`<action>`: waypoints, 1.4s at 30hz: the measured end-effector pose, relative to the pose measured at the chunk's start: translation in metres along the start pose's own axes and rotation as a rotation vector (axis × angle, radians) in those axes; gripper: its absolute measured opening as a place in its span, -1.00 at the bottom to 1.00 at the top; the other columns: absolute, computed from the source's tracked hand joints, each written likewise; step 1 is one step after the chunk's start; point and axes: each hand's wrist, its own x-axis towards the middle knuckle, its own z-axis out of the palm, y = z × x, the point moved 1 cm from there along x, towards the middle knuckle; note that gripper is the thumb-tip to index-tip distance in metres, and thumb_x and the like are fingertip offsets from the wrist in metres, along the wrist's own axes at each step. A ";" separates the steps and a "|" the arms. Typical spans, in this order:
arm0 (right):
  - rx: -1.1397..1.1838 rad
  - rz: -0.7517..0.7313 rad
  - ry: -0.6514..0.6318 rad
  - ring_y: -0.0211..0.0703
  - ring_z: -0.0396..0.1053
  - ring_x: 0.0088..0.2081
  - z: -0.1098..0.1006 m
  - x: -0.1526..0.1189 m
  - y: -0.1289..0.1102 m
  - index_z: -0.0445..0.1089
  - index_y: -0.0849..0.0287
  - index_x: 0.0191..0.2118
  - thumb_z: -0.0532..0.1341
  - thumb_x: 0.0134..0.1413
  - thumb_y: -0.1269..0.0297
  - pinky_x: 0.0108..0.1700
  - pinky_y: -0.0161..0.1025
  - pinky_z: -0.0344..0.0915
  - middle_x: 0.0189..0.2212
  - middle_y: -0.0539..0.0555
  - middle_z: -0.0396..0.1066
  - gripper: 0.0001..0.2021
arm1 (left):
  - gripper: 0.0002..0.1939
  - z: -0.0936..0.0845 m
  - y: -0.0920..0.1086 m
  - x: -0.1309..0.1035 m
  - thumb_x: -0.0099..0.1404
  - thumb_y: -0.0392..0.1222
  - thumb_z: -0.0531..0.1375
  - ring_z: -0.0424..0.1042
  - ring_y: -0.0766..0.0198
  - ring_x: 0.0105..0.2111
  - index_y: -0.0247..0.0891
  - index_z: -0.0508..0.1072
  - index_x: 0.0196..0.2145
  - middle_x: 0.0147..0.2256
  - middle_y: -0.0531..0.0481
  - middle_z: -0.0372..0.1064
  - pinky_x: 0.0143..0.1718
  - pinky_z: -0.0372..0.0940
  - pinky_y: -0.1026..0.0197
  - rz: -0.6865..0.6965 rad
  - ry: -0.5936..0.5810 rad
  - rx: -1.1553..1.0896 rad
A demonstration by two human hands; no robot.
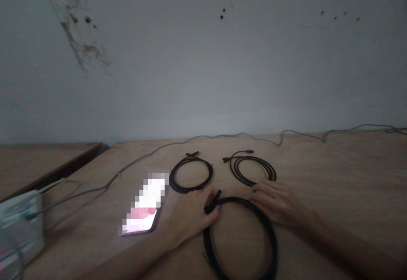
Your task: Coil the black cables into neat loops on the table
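**Near coil: left pinching plug end, right grip unclear**

Left hand (199, 208): thumb and index closed on the plug end of the near coil (274, 246), which lies on the table (343, 178) between both hands. Right hand (275, 198): fingers bent, at that coil's upper right; can't tell if it grips.

Near coil's bottom cut off by frame; right fingertips hard to make out. Phone (148, 203) screen pixelated. White box (22, 225) cropped at left.

Tight up front: left rear coil (210, 172) and right rear coil (270, 170) sit just beyond the hands. Open wood to the right.
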 end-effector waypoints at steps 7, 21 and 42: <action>0.013 -0.072 0.022 -0.05 0.44 -0.16 0.002 -0.009 0.008 0.52 0.15 -0.14 0.13 0.35 0.44 -0.14 -0.13 0.41 -0.22 0.15 0.54 -0.81 | -0.83 0.000 -0.002 -0.002 0.30 -0.05 0.18 0.42 0.14 -0.32 -0.18 0.38 -0.26 -0.30 0.01 0.45 -0.35 0.13 0.19 -0.007 -0.005 0.015; 0.202 0.417 -0.160 -0.04 0.45 -0.24 0.002 -0.002 0.013 0.53 0.08 -0.25 0.26 0.27 0.13 -0.20 -0.12 0.38 -0.27 0.11 0.51 -0.83 | -0.82 0.000 -0.002 -0.003 0.32 -0.03 0.17 0.41 0.15 -0.34 -0.18 0.36 -0.25 -0.32 0.02 0.44 -0.37 0.11 0.20 -0.007 -0.021 0.026; 0.470 0.506 -0.214 -0.20 0.39 -0.39 0.004 -0.001 0.009 0.56 0.06 -0.19 0.22 0.32 0.20 -0.33 -0.29 0.27 -0.33 0.03 0.52 -0.84 | -0.79 0.003 -0.002 -0.001 0.34 0.00 0.15 0.43 0.12 -0.31 -0.19 0.37 -0.22 -0.30 -0.02 0.46 -0.36 0.13 0.19 -0.002 -0.014 0.019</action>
